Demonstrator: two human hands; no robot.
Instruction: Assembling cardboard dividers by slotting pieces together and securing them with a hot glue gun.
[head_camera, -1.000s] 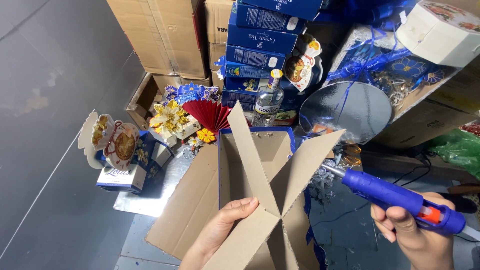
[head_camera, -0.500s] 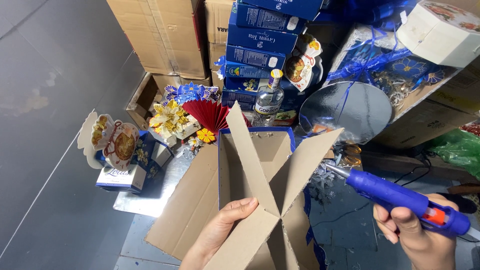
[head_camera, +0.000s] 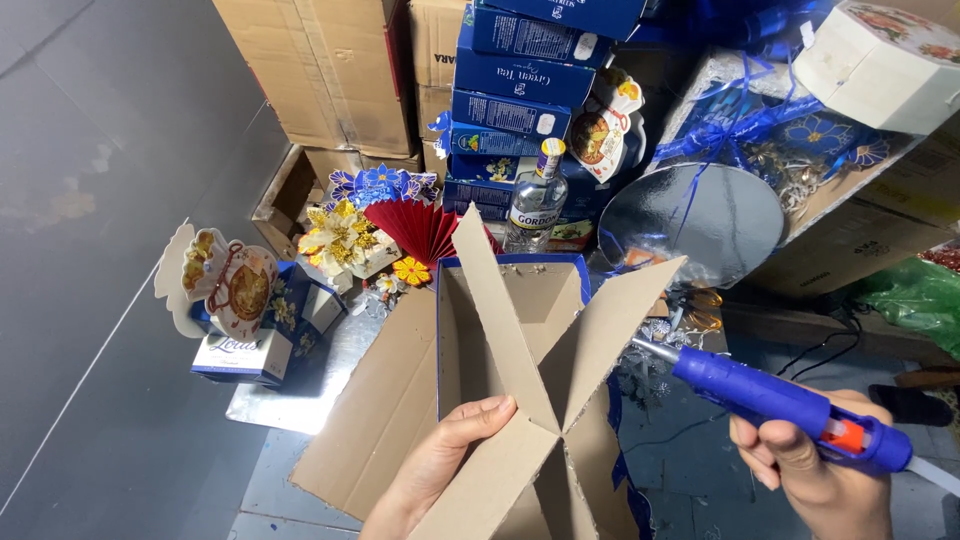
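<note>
My left hand (head_camera: 440, 465) grips the near edge of a brown cardboard insert (head_camera: 520, 350), folded into crossing flaps that stand up in an X shape. The insert sits in a blue-sided open box (head_camera: 510, 268). My right hand (head_camera: 815, 475) holds a blue glue gun (head_camera: 770, 400) with an orange trigger. Its metal nozzle points left, close to the right cardboard flap (head_camera: 620, 320).
Behind the box stand a clear glass bottle (head_camera: 535, 205), a red paper fan (head_camera: 420, 228), gold and blue paper flowers (head_camera: 345, 225), stacked blue cartons (head_camera: 520, 75) and brown cartons (head_camera: 320, 70). A round silver board (head_camera: 700, 220) leans at right. A small decorated blue box (head_camera: 245, 320) sits at left.
The glue gun has edged slightly left and up toward the right flap. My left hand and the cardboard stay as they were.
</note>
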